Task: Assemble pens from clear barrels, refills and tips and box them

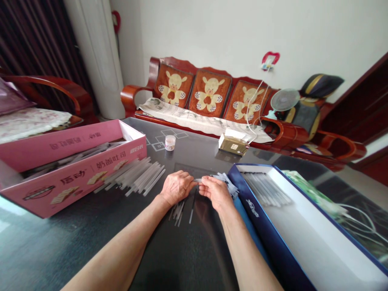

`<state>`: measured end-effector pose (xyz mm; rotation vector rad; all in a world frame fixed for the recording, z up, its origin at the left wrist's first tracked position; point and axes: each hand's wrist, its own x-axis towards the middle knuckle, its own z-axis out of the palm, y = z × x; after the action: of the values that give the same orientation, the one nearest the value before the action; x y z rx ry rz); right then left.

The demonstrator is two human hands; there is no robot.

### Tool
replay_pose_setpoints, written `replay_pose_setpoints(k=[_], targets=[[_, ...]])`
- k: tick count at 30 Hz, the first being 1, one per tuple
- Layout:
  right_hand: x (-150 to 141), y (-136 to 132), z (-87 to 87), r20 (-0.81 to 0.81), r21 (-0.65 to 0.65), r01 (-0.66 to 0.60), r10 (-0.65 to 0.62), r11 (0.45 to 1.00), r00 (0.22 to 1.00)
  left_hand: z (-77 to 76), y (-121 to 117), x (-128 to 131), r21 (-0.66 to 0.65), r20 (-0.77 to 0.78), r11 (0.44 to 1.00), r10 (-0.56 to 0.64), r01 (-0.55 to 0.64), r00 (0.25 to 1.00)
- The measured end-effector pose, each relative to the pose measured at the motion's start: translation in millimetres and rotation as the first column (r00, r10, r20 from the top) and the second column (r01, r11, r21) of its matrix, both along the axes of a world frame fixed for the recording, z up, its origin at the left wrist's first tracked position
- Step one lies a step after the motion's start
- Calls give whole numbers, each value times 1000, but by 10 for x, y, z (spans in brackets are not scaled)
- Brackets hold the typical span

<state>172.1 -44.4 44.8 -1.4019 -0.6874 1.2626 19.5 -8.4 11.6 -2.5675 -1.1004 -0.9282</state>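
Observation:
My left hand (pixel 178 186) and my right hand (pixel 216 191) meet over the dark table, both closed in a pinch on one slim translucent plastic tube (pixel 197 180). Most of that tube is covered by the fingers. Beneath my left hand lie several thin strips (pixel 178 214), partly hidden by it. Left of my hands, a loose pile of whitish tubes (pixel 141 176) rests against the pink box (pixel 100 173). Behind my right hand, short pale pieces (pixel 228 182) lie beside the blue box (pixel 250 202), which has a row of clear tubes (pixel 266 189) at its far end.
More tubes (pixel 81 155) fill the pink box. A small white jar (pixel 170 143) and a tissue box (pixel 233 144) stand toward the table's far side. Green packaging (pixel 315 194) and a white cable (pixel 360 218) lie right of the blue box. A wooden sofa (pixel 133 95) stands beyond.

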Motion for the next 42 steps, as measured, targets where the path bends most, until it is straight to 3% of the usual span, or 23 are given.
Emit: replay_pose_setpoints(k=[4,7,9,11,14,16,19,22,24,26,29,33,37,40,42], targets=[[-7,11,-89,96,116,-43,31,992,995,-5,35,-30,-16,16,1000,-4,4,1000],[20,8,-117,398,228,-145,44,963,916,2,64,-56,15,21,1000,-9,9,1000],[36,-13,-72,665,279,-286,31,917,746,6,77,-62,45,23,999,-29,28,999],[28,-49,29,862,256,-413,-12,874,507,10,80,-59,71,39,997,-40,37,998],[8,-117,245,979,151,-455,-68,878,194,22,71,-51,104,78,994,-42,33,996],[69,-170,395,992,122,-443,-93,888,86,33,65,-51,141,143,990,-20,-1,990],[420,-274,578,983,180,-396,-174,900,52,34,73,-61,163,271,983,40,-87,962],[1083,-396,657,963,266,-241,-266,933,33,-9,110,-73,162,343,979,64,-126,937],[1586,-463,632,962,265,-108,-271,958,-42,-59,144,-80,163,353,977,71,-136,933],[2024,-501,552,975,193,47,-186,980,-121,-110,179,-87,159,359,976,83,-149,930],[2428,-494,389,987,39,180,-10,983,-160,-162,211,-95,119,367,978,117,-172,923],[2549,-409,219,981,-79,192,111,978,-160,-161,206,-103,44,377,978,172,-203,910],[2530,-334,194,979,-99,199,131,975,-153,-143,203,-107,-58,438,964,257,-258,861],[2419,-326,316,980,-21,178,55,984,-190,-142,224,-113,-152,463,935,353,-320,813],[2201,-343,443,980,84,80,-68,993,-187,-142,238,-118,-198,468,924,383,-327,797]])
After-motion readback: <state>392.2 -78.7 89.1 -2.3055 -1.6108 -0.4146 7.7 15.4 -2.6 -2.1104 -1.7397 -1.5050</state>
